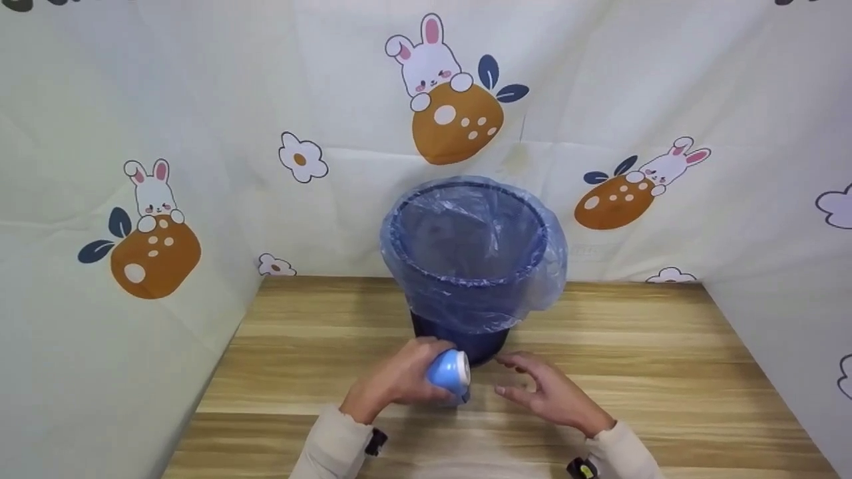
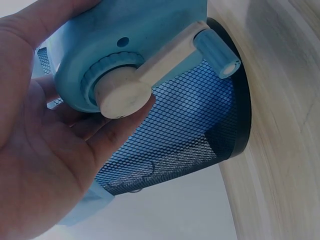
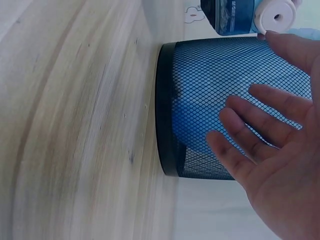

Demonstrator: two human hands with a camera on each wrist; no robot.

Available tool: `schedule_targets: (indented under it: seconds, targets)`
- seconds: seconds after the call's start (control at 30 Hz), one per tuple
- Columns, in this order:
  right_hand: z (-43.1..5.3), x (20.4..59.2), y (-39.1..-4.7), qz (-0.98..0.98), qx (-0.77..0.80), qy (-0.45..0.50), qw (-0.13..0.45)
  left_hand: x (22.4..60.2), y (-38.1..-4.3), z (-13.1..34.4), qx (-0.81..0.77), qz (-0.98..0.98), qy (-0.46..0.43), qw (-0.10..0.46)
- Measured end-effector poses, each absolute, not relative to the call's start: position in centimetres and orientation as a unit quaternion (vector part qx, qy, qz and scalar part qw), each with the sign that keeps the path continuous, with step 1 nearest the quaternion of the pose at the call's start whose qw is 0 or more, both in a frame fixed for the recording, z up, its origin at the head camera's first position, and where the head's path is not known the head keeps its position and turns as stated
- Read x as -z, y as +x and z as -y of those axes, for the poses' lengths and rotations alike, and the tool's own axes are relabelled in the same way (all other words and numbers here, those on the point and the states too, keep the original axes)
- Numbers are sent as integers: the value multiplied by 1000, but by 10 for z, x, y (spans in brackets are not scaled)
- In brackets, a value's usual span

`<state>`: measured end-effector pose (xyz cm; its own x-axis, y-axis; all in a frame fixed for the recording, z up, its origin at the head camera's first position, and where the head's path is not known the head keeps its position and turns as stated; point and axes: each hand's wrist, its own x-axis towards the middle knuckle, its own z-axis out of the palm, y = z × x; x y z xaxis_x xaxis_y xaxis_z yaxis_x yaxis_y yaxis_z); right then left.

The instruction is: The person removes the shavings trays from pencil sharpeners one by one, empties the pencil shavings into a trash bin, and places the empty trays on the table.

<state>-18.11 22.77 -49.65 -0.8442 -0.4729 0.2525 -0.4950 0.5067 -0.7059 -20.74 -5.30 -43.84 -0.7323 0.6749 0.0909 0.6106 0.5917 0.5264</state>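
Observation:
My left hand [image 1: 413, 372] grips a blue crank pencil sharpener [image 1: 447, 372] in front of the bin. In the left wrist view, the sharpener's white crank arm [image 2: 167, 55] ends in a blue knob [image 2: 216, 52], and the fingers wrap round the sharpener's body. A dark lower part of the sharpener [image 3: 234, 17] and its round white end show at the top of the right wrist view. My right hand [image 1: 552, 392] has its fingers spread and holds nothing. It hovers to the right of the sharpener, close to the bin's base.
A dark mesh waste bin [image 1: 459, 339] stands upright on the wooden table [image 1: 319, 346] against the back wall. A translucent blue bag [image 1: 552, 266] lines it and folds over its rim. Cloth with printed rabbits [image 1: 160, 253] covers the walls at the back and both sides.

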Motion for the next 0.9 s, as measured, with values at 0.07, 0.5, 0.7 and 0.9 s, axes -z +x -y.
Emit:
schedule_targets:
  seconds: [0.07, 0.5, 0.7, 0.9]
  targets:
    - [-226, 496, -180, 866, -414, 280, 8, 438, -207, 51, -271, -890, 363, 58]
    - [-217, 489, -181, 846, -445, 293, -10, 424, -206, 45, -253, -895, 363, 59]
    - [-210, 488, -180, 838, -463, 287, -20, 421, -204, 41, -242, -898, 364, 53]
    - [-206, 487, -179, 829, -482, 280, -38, 419, -202, 36, -236, -898, 368, 41]
